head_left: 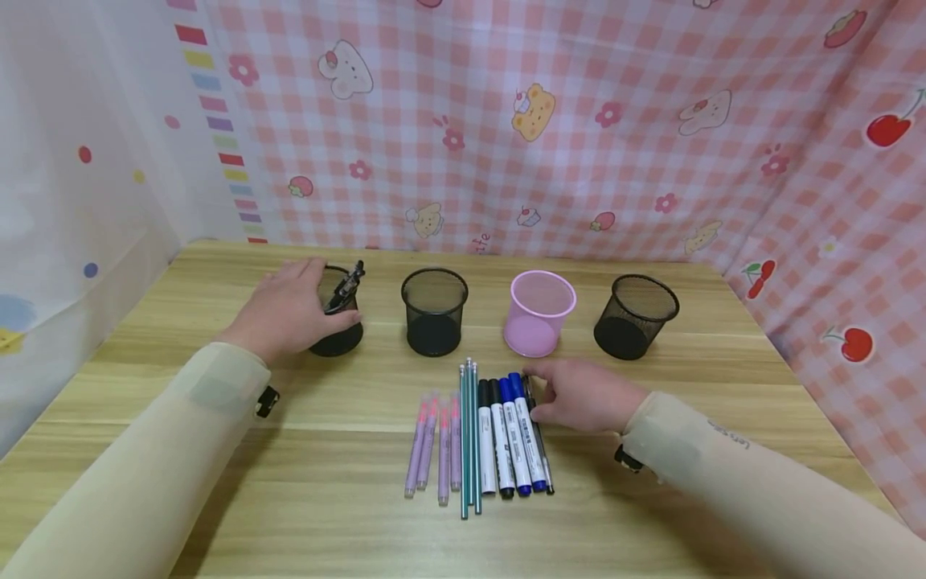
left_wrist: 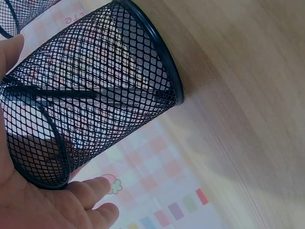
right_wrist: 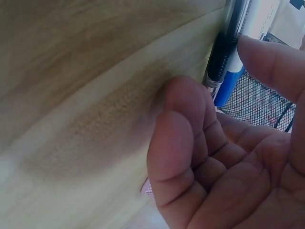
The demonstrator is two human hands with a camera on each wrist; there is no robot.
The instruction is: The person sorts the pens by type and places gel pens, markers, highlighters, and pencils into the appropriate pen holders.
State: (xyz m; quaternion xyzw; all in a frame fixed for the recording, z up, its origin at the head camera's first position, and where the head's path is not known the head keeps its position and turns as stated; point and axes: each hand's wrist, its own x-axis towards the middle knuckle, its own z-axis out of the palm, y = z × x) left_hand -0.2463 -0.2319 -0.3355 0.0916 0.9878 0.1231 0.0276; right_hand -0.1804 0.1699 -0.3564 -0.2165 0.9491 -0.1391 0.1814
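My left hand [head_left: 292,310] grips the rim of the leftmost black mesh pen cup [head_left: 336,336], which stands on the table. Black pens [head_left: 349,287] lean in it, their upper ends above the rim. Seen from the left wrist, a clear-barrelled pen [left_wrist: 114,94] shows through the mesh. At the right end of a row of writing tools, my right hand [head_left: 582,392] has its thumb and forefinger apart at the upper end of a black pen [head_left: 538,442]. From the right wrist, the thumb touches this pen [right_wrist: 223,56]; the other fingers curl loosely beside it.
Left of the black pen lie blue-capped markers [head_left: 517,434], black-capped markers [head_left: 495,438], green pencils [head_left: 470,450] and lilac highlighters [head_left: 444,458]. Behind stand another black mesh cup [head_left: 434,330], a pink cup [head_left: 534,330] and a tilted-looking black cup [head_left: 625,334]. Patterned cloth [head_left: 492,145] hangs behind the table.
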